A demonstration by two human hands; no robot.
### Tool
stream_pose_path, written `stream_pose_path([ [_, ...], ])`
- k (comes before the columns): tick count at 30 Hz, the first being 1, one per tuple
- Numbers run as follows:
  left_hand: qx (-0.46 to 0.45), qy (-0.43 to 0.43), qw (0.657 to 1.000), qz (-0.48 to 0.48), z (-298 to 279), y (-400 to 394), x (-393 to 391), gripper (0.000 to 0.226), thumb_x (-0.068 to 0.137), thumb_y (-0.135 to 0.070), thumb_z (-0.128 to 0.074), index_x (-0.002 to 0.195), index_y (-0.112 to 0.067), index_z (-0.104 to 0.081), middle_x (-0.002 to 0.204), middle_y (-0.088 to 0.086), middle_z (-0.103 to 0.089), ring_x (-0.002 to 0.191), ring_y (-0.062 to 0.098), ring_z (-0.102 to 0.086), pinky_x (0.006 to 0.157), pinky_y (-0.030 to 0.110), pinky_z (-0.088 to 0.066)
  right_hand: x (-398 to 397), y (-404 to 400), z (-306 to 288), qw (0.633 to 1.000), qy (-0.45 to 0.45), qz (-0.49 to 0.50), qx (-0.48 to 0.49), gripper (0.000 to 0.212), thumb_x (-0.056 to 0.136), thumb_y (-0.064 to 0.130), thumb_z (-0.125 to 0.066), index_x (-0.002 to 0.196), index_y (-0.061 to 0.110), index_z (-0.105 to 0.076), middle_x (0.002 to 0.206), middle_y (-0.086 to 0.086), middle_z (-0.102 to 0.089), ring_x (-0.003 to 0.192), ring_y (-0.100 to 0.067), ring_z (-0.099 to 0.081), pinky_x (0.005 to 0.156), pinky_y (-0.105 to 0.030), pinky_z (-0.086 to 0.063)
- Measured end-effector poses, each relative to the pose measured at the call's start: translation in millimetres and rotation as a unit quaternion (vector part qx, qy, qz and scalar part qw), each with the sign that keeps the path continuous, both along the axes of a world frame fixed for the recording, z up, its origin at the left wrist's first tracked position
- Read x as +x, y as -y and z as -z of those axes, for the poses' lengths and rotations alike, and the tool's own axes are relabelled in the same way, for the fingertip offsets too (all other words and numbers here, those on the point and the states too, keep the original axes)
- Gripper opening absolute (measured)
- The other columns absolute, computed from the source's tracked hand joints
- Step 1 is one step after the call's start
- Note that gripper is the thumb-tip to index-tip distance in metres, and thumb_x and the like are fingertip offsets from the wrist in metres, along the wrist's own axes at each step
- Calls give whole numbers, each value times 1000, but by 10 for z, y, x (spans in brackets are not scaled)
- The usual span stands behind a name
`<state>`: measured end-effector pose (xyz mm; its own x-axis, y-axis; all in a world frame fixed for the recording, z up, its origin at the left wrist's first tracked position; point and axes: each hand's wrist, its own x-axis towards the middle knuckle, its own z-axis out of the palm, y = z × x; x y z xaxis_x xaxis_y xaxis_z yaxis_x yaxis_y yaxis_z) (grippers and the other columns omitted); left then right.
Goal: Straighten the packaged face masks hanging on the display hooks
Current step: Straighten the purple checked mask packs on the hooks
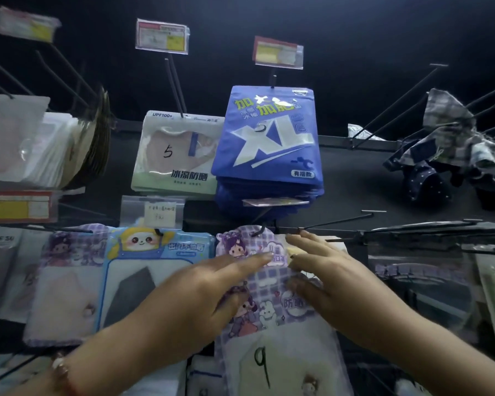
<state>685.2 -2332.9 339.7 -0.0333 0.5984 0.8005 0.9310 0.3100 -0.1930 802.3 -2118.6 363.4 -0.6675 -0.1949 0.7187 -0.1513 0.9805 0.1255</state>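
Your left hand point(200, 292) lay flat with its fingers straight, spread across the left side of the purple plaid mask pack point(269, 284), the fingertips reaching toward its middle. Your right hand point(329, 275) came in from the other side, fingers also extended and relaxed, resting on the pack's right edge; neither hand curled round it. That pack, printed with cartoon figures and marked with a handwritten 9, hung from a black hook point(259, 231) in the lower row, tilted slightly, with its top tab just above your fingertips. Just left of it hung a blue-framed pack with a panda face point(155, 252), partly covered by your left wrist. In the row above, a blue XL pack point(269, 138) hung in front of a stack of the same, beside a white UPF100+ pack point(177, 155) marked 5. A bracelet point(65, 372) sat on your left wrist.
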Motion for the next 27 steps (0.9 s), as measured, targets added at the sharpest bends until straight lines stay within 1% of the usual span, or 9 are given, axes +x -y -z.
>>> stream_pose_path([
  [2,13,0,999,39,26,-43,-45,63,101,-31,-54,141,-69,-25,120,-27,-57,103,-8,-53,80,13,-44,15,-30,28,999,-27,-21,3,22,96,44,-53,109,30,-65,154,21,-29,136,15,-6,105,-3,-8],
  [4,26,-17,999,44,50,-78,-52,53,101,-29,-52,144,-57,-37,105,-24,-59,91,-6,-54,73,14,-44,23,-43,80,998,-56,-26,7,21,95,42,-55,108,29,-66,150,21,-36,129,18,-8,98,1,-2],
  [8,47,-44,997,45,24,-107,-31,43,101,-27,-46,142,-35,-52,97,-13,-63,86,4,-59,69,29,-50,12,-54,197,992,-126,3,8,33,96,41,-49,121,26,-64,141,9,-53,133,1,-31,105,-17,-14],
  [10,49,-58,996,42,-6,-105,-3,42,99,-25,-46,140,-33,-55,99,-11,-64,88,5,-60,70,27,-50,10,-62,235,991,-130,15,-6,44,93,41,-45,130,23,-61,142,6,-53,138,-9,-37,107,-21,-13],
  [16,53,-60,997,20,-47,-117,37,44,97,-19,-50,138,-33,-58,101,-13,-62,91,2,-59,74,21,-49,29,-88,273,993,-110,17,-33,56,91,48,-38,142,27,-49,151,11,-43,144,-6,-26,108,-16,-13],
  [20,79,-62,995,12,-85,-125,46,43,95,-15,-55,135,-30,-62,103,-13,-63,93,4,-61,77,23,-51,82,-14,323,995,-92,11,-45,74,87,53,-31,155,30,-16,159,20,-14,146,3,0,104,-5,9],
  [22,101,-55,993,11,-109,-138,56,41,97,-21,-54,136,-30,-60,101,-13,-62,92,5,-61,76,24,-50,107,43,392,993,-102,21,-52,76,87,51,-35,156,25,-15,161,14,-14,148,-2,-3,112,-13,2],
  [24,113,-57,992,12,-143,-158,68,40,98,-24,-52,137,-28,-59,99,-12,-60,90,5,-60,74,23,-49,98,81,496,990,-124,23,-57,77,84,46,-43,153,16,-29,159,3,-28,148,-14,-20,118,-29,-17],
  [27,121,-64,990,17,-226,-192,79,39,98,-21,-53,135,-22,-61,99,-9,-62,91,7,-61,76,26,-51,42,139,580,992,-121,10,-40,77,79,43,-48,149,11,-38,155,-4,-37,145,-21,-29,115,-32,-23],
])
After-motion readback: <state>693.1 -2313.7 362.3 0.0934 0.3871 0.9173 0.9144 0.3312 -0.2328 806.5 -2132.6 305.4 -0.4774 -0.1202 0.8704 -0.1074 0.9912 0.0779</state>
